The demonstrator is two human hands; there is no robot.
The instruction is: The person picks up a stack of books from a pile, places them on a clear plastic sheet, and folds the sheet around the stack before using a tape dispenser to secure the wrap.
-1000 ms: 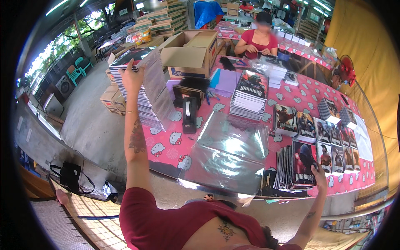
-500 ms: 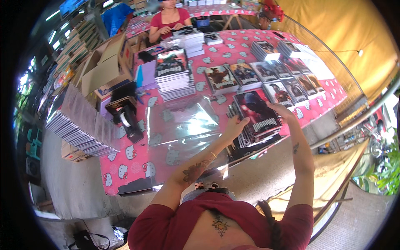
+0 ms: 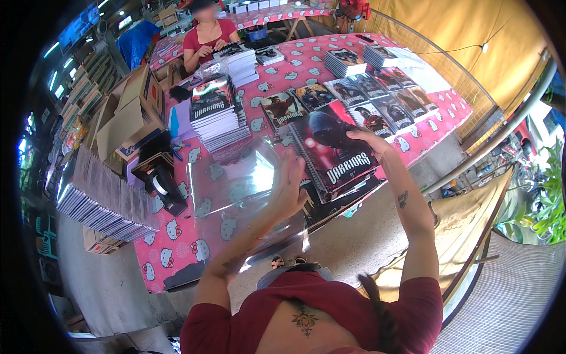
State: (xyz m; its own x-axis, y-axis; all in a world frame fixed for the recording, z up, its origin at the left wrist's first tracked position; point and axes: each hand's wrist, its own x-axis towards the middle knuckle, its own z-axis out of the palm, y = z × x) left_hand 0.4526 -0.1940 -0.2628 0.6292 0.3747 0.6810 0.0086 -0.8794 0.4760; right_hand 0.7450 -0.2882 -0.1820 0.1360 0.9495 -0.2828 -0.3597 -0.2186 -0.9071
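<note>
My right hand [image 3: 372, 143] grips a small stack of spiral-bound notebooks [image 3: 336, 150] by the right edge, thumb on top of the cover. The top cover is dark red and black with a hooded figure. My left hand [image 3: 289, 186] is upright beside the spiral edge, fingers stretched out and flat. Whether its palm presses on the spirals I cannot make out. The notebooks are held raised over the table's near edge, tilted toward me. Left of my left hand lie clear plastic sleeves [image 3: 233, 177], shining with glare.
More notebooks in rows [image 3: 377, 100] cover the right part of the pink patterned table [image 3: 306, 71]. A tall notebook stack [image 3: 218, 121], a tape dispenser [image 3: 167, 187] and a cardboard box [image 3: 132, 112] stand left. A wrapped stack [image 3: 106, 194] is farther left. Another person [image 3: 209, 38] works opposite.
The notebooks have come up off the pile area toward me and look larger. My left hand has gone from gripping their left edge to stretched fingers beside it. The view has shifted slightly.
</note>
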